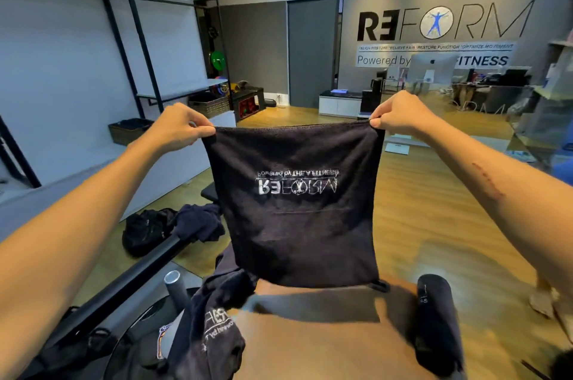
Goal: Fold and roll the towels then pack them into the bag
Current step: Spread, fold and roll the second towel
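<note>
Towel (pixel 297 203) stretched between both hands, left (pixel 178 125) and right (pixel 400 114) pinching its top corners.

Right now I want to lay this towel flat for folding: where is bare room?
The bare tan surface below the held black towel is free, bordered by the rolled black towel on the right and the crumpled dark towel pile on the left. The left edge is crowded.

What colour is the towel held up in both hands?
Black towel with white lettering, clearest in the head view.
</note>
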